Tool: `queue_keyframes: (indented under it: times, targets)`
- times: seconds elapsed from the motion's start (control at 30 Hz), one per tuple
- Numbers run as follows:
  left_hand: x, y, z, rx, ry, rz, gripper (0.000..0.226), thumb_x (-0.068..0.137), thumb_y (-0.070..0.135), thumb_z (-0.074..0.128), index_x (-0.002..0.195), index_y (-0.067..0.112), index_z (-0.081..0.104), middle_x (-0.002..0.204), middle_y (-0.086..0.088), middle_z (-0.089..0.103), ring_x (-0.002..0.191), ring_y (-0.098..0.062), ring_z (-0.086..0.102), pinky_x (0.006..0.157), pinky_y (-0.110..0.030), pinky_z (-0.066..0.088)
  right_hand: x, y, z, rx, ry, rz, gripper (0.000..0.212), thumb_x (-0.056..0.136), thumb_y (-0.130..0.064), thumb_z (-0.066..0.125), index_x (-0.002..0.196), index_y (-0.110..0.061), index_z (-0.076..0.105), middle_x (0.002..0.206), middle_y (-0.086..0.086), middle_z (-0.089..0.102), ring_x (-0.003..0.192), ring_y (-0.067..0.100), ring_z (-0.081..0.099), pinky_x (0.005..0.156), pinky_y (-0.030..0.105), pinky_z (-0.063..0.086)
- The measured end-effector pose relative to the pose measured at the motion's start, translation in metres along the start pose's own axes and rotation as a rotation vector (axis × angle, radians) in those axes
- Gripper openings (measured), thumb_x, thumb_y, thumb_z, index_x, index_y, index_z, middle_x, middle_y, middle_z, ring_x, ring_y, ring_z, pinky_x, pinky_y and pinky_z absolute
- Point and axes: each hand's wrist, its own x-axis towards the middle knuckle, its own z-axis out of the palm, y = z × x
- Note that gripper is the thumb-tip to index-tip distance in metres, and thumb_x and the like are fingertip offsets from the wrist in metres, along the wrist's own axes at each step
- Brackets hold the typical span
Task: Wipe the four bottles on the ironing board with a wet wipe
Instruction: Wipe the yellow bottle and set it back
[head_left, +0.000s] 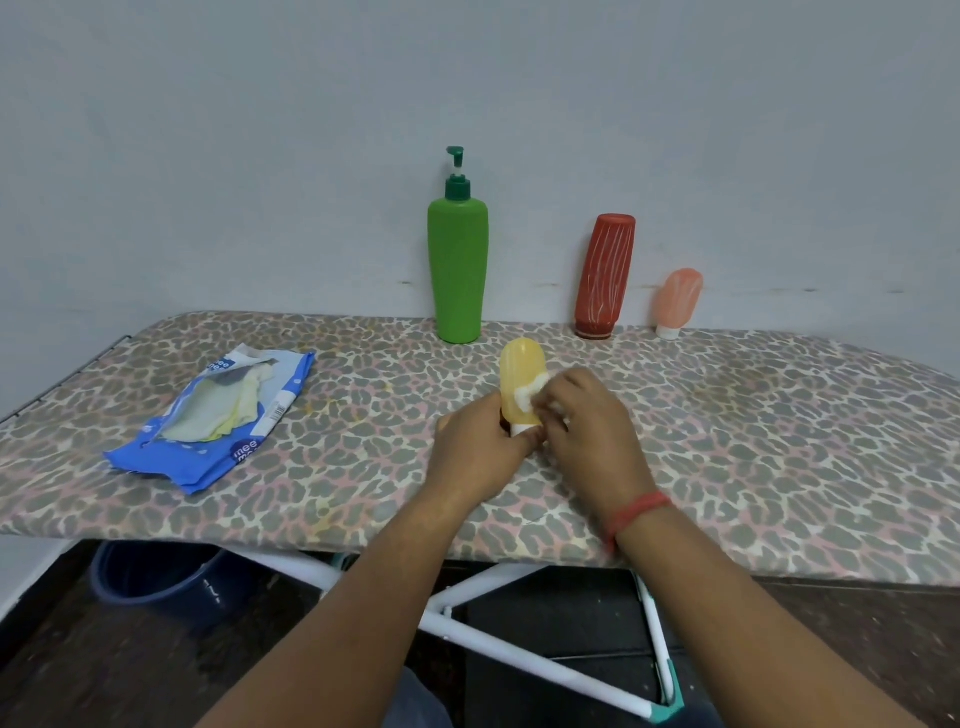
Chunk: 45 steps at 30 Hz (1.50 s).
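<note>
A small yellow bottle stands cap-down near the middle of the ironing board. My left hand grips its lower part at the white cap. My right hand holds a white wet wipe against the bottle's right side. At the back by the wall stand a tall green pump bottle, a red-brown bottle resting on its cap, and a small peach bottle on a white cap.
An opened blue wet-wipe pack lies on the board's left part with wipes showing. The board has a leopard-print cover and white legs below. A dark blue bucket sits on the floor under the left side.
</note>
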Motion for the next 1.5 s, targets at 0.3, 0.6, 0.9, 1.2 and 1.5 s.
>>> queue_keyframes:
  times: [0.3,0.6,0.9,1.2,1.5]
  targets:
    - [-0.002,0.0,-0.002,-0.039,-0.018,0.018,0.022,0.086,0.05,0.07,0.098,0.033,0.064,0.085,0.013,0.069,0.084,-0.008,0.064,0.092,-0.05,0.049,0.037,-0.005,-0.008,0.092,0.077,0.088,0.015,0.089,-0.005,0.065,0.103,-0.012,0.066,0.104,0.001,0.062,0.093,0.012,0.055,0.082,0.02,0.041]
    - [0.001,-0.002,0.002,0.039,-0.006,0.036,0.019,0.086,0.051,0.068,0.087,0.037,0.056,0.079,0.014,0.064,0.078,-0.004,0.059,0.087,-0.045,0.047,0.009,-0.004,-0.013,0.004,-0.068,0.01,0.006,0.09,-0.005,0.065,0.093,-0.007,0.069,0.095,0.002,0.058,0.084,0.014,0.054,0.073,0.021,0.04]
    - [0.003,-0.001,0.003,0.113,0.007,0.022,0.016,0.084,0.033,0.061,0.075,0.031,0.048,0.073,0.01,0.059,0.074,-0.013,0.056,0.085,-0.044,0.044,0.024,-0.025,0.002,-0.228,-0.045,-0.11,0.01,0.085,0.003,0.062,0.082,-0.004,0.067,0.091,0.01,0.059,0.086,0.029,0.053,0.07,0.04,0.046]
    - [0.002,-0.003,0.005,0.086,0.026,0.052,0.025,0.083,0.046,0.07,0.077,0.033,0.05,0.074,0.014,0.06,0.074,-0.004,0.054,0.081,-0.036,0.037,0.051,-0.022,-0.005,-0.283,0.015,-0.086,0.031,0.085,0.006,0.062,0.112,-0.007,0.067,0.105,0.01,0.06,0.094,0.03,0.055,0.074,0.038,0.048]
    - [0.003,0.0,0.006,0.121,0.029,0.031,0.014,0.085,0.041,0.062,0.079,0.033,0.052,0.076,0.013,0.062,0.076,-0.009,0.057,0.09,-0.041,0.04,0.014,-0.013,-0.003,-0.351,-0.039,-0.125,0.015,0.079,-0.003,0.07,0.089,-0.014,0.069,0.087,0.003,0.061,0.083,0.024,0.049,0.061,0.033,0.042]
